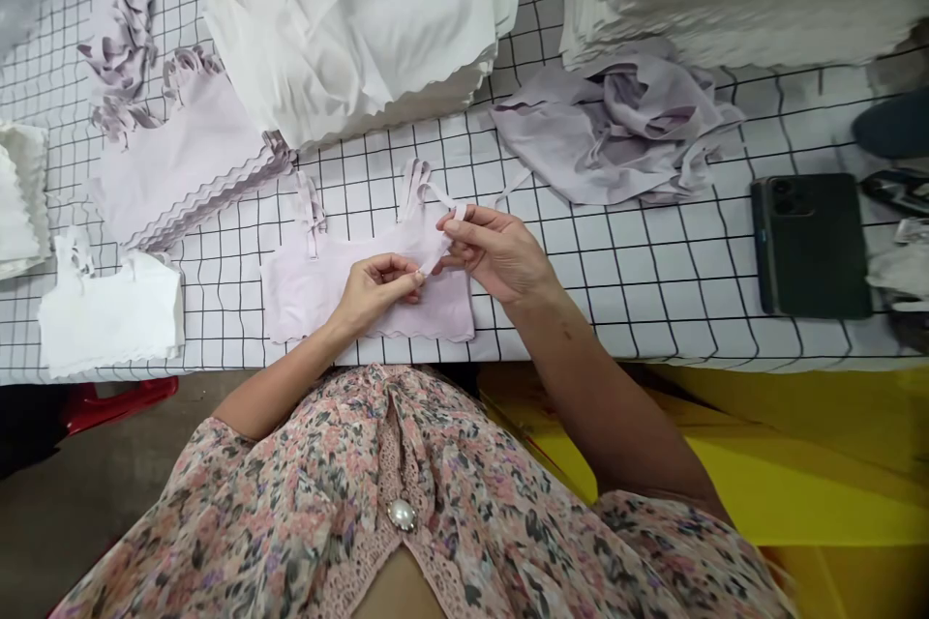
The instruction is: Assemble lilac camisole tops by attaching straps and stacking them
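Note:
A pale lilac bra top [297, 295] lies flat before me at the table's front edge, its left strap gathered in folds. My left hand [384, 288] rests over the middle of it, thumb and fingers pinched on the lower part of the right shoulder strap [434, 256]. Higher on the same strap, my right hand [500, 247] is closed with thumb and forefinger pinching it. Between the two hands a short stretch of strap is lifted off the cloth. The fingertips partly hide where the strap joins the top.
Stacked lilac tops [189, 150] and white tops [112, 314] lie to the left. A tall white garment pile [363, 29] stands behind, another white stack [726, 5] at back right. Crumpled lilac garments [624, 121] and a dark phone [811, 247] are on the right.

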The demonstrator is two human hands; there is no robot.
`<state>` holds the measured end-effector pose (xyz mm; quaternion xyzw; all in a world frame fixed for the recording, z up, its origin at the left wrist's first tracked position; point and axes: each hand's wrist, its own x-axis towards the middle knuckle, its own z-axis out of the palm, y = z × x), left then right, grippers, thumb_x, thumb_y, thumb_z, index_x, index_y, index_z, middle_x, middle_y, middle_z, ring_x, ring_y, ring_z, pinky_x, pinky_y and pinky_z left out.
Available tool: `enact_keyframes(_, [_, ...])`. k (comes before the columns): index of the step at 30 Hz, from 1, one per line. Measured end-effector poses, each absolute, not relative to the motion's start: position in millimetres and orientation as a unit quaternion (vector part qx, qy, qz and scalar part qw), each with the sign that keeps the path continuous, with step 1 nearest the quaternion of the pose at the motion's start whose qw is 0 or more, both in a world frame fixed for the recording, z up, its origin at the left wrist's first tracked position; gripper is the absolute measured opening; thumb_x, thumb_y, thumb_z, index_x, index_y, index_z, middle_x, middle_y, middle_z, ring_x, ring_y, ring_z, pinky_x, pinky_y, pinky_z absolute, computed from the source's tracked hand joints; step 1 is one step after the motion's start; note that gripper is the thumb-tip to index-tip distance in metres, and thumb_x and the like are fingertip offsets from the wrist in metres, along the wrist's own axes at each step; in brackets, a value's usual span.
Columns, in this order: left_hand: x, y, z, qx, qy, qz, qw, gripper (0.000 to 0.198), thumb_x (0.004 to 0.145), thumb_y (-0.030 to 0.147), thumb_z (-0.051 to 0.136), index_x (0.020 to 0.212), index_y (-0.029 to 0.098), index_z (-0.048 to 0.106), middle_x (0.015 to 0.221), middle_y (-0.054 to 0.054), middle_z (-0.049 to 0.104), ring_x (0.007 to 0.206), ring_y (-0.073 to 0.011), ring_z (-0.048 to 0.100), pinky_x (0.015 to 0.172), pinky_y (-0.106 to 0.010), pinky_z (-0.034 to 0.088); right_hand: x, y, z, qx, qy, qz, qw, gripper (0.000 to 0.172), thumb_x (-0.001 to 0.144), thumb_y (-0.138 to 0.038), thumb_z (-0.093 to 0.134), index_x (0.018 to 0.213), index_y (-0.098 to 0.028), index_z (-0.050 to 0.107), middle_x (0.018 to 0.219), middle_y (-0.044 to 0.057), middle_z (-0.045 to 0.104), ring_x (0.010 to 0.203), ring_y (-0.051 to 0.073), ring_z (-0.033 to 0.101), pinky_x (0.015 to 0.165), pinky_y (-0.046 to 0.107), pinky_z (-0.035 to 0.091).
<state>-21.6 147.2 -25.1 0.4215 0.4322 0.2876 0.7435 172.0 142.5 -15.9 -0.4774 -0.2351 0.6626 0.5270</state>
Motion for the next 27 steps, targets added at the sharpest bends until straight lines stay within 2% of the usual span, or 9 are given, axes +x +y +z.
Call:
enact_keyframes(3, [-26.6,139.0,-24.5,0.412,0.434,0.288,0.748,0.039,0.070,0.043,0.096,0.079,0.014,0.070,0.072,-0.001,0.072,0.064,-0.0102,0.067,0.069,-0.026,0.060,176.6,150.6,-20.6,-0.499,-0.221,0.637,0.544,0.038,0.063,-0.044,0.100,0.081,-0.021,0.076,0.057,-0.009,0.040,0.052,0.005,0.035,0.056,0.024,0.059])
enact_keyframes(6, [-30.5,133.8,-23.4,0.411,0.440,0.279,0.748,0.039,0.071,0.041,0.096,0.078,0.014,0.069,0.074,-0.002,0.073,0.064,-0.0098,0.068,0.069,-0.024,0.060,182.2,163.7,-23.5,-0.520,-0.216,0.614,0.553,0.031,0.069,-0.042,0.096,0.087,-0.023,0.078,0.059,-0.008,0.042,0.051,0.005,0.035,0.056,0.023,0.057])
enact_keyframes(14, [-35.1,130.5,-26.9,0.373,0.460,0.279,0.756,0.047,0.065,0.047,0.100,0.078,0.014,0.069,0.078,-0.005,0.078,0.063,-0.0118,0.071,0.066,-0.026,0.061,184.4,196.0,-26.4,-0.521,-0.226,0.610,0.552,0.033,0.072,-0.042,0.098,0.091,-0.019,0.082,0.058,-0.009,0.045,0.049,0.003,0.037,0.055,0.022,0.057])
enact_keyframes(19, [-37.3,132.6,-23.2,0.326,0.467,0.287,0.770,0.049,0.063,0.048,0.101,0.081,0.013,0.072,0.080,-0.006,0.079,0.067,-0.0134,0.074,0.069,-0.028,0.064,187.6,190.1,-29.2,-0.551,-0.296,0.571,0.531,0.042,0.072,-0.054,0.096,0.085,-0.018,0.078,0.060,-0.005,0.056,0.047,0.006,0.047,0.052,0.028,0.061])
enact_keyframes(23, [-36.0,133.2,-24.4,0.299,0.457,0.313,0.777,0.050,0.062,0.046,0.103,0.083,0.013,0.072,0.079,-0.004,0.078,0.069,-0.0141,0.075,0.075,-0.032,0.067,181.4,150.2,-26.1,-0.592,-0.408,0.467,0.514,0.037,0.081,-0.053,0.090,0.079,-0.020,0.074,0.063,-0.001,0.064,0.051,0.010,0.059,0.051,0.025,0.057])
enact_keyframes(25, [-34.8,133.0,-25.4,0.291,0.457,0.322,0.777,0.052,0.060,0.048,0.104,0.084,0.014,0.073,0.078,-0.003,0.077,0.069,-0.0143,0.075,0.075,-0.032,0.067,173.1,126.3,-24.3,-0.581,-0.463,0.463,0.484,0.034,0.086,-0.052,0.085,0.079,-0.020,0.076,0.068,0.002,0.068,0.059,0.013,0.065,0.055,0.027,0.059])
enact_keyframes(27, [-33.7,132.5,-25.5,0.294,0.459,0.326,0.772,0.054,0.059,0.050,0.104,0.085,0.014,0.074,0.077,-0.002,0.077,0.069,-0.0141,0.075,0.074,-0.030,0.067,164.8,108.7,-23.3,-0.570,-0.521,0.430,0.468,0.028,0.091,-0.049,0.080,0.091,-0.021,0.080,0.087,0.007,0.075,0.075,0.018,0.071,0.066,0.033,0.064])
